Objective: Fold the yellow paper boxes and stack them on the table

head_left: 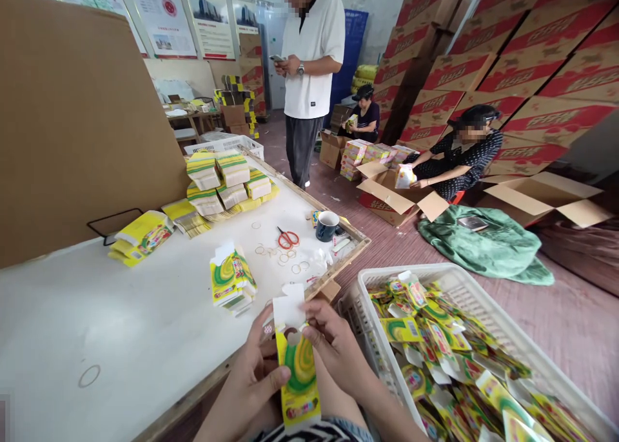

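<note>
My left hand [249,384] and my right hand [338,348] both grip one flat yellow and green carton [297,364] with a white top flap, held upright just in front of the table's near edge. The left thumb presses on its front lower left. The right fingers pinch its upper right edge near the flap. A small stack of the same cartons [232,279] stands on the white table [120,326] just beyond my hands.
A white plastic basket [483,300] full of loose flat cartons stands at my right. On the table lie bundled carton stacks [225,184], red scissors [287,238], a dark mug [327,225] and rubber bands. One person stands ahead; two sit among cardboard boxes.
</note>
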`<action>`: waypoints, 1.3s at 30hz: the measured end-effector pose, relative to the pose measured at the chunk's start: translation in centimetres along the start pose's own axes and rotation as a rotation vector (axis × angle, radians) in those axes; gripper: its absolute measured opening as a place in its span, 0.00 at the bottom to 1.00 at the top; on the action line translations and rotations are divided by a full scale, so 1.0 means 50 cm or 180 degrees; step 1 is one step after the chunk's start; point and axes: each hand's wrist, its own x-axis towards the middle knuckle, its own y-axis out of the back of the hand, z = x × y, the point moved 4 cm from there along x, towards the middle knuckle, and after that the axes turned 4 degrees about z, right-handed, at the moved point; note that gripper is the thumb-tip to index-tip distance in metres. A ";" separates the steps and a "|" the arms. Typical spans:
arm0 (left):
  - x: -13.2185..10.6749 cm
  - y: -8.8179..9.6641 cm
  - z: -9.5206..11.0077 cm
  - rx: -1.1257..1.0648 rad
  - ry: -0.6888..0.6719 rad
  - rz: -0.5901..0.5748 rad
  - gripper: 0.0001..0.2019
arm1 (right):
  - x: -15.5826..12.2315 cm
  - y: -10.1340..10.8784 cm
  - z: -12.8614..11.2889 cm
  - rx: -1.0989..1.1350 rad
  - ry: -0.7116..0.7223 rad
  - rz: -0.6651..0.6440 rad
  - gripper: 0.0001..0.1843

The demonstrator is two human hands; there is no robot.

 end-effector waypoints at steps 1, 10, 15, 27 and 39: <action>0.001 0.000 -0.001 0.0044 0.0031 -0.0019 0.38 | 0.000 0.002 0.000 0.0038 -0.0010 0.0077 0.12; 0.015 0.015 -0.004 0.0850 -0.0183 0.0459 0.23 | 0.003 0.008 0.005 -0.0036 -0.0547 -0.0402 0.15; 0.012 0.010 -0.011 0.0951 -0.0298 0.0332 0.23 | 0.000 -0.012 0.019 -0.0692 -0.0494 -0.0121 0.17; 0.016 -0.014 0.000 0.0176 -0.0009 0.0268 0.23 | 0.004 0.007 0.013 -0.0306 -0.0205 0.0171 0.09; 0.053 0.186 0.100 0.4350 -0.1428 0.1961 0.32 | -0.025 0.219 -0.018 -0.2373 0.0497 0.2162 0.11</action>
